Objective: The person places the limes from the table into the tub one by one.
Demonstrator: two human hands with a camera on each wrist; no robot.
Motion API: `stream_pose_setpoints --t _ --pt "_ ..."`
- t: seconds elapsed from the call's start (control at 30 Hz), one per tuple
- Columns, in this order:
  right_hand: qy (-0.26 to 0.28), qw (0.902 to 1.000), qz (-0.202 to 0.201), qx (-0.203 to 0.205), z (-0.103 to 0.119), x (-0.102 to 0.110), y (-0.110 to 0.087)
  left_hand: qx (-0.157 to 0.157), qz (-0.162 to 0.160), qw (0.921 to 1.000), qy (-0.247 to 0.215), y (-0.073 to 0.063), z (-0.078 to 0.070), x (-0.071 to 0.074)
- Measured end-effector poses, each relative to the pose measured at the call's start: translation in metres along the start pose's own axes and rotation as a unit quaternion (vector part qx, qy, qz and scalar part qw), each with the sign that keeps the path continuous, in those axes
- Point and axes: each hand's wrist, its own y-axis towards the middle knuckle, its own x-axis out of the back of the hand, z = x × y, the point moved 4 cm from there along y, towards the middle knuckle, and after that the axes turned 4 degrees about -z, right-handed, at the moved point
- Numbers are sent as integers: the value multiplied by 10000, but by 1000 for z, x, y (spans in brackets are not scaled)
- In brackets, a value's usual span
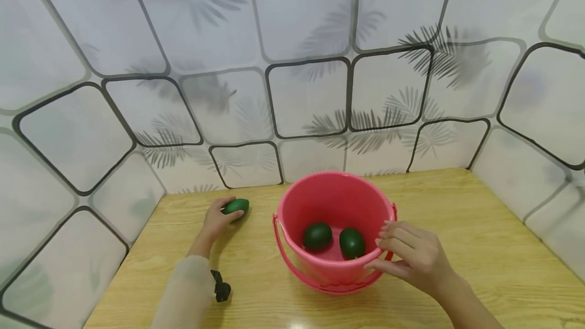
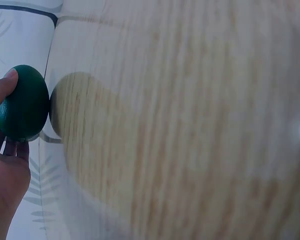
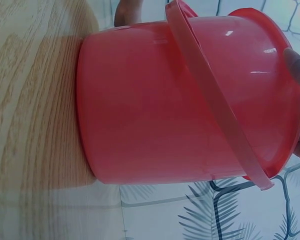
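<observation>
Near the back left of the table, my left hand (image 1: 219, 216) grips a smooth, dark green avocado (image 1: 236, 207). In the left wrist view, the thumb lies over one side of this avocado (image 2: 27, 102) and the other fingers curl under it; whether it touches the table I cannot tell. A pink bucket (image 1: 335, 184) stands upright at the middle of the table. Two more avocados lie apart on its bottom, a left one (image 1: 317, 236) and a right one (image 1: 352, 243). My right hand (image 1: 413, 253) holds the bucket's right rim, the thumb outside the wall in the right wrist view.
The bucket's handle (image 1: 292, 268) hangs down over its near side. A black device (image 1: 221, 287) is on the left wrist. The wooden table (image 1: 256, 288) meets patterned walls (image 1: 311, 100) at the back and sides.
</observation>
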Motion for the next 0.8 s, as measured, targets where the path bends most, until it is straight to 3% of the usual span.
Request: stream_pose_setpoints --t 0.17,0.8 --pt "76 10000 -43 42 1 -1 3 28 16 10000 -5 -2 2 -2" --pt "98 9998 -160 100 -1 0 -5 18 642 9974 -328 -15 5 -16"
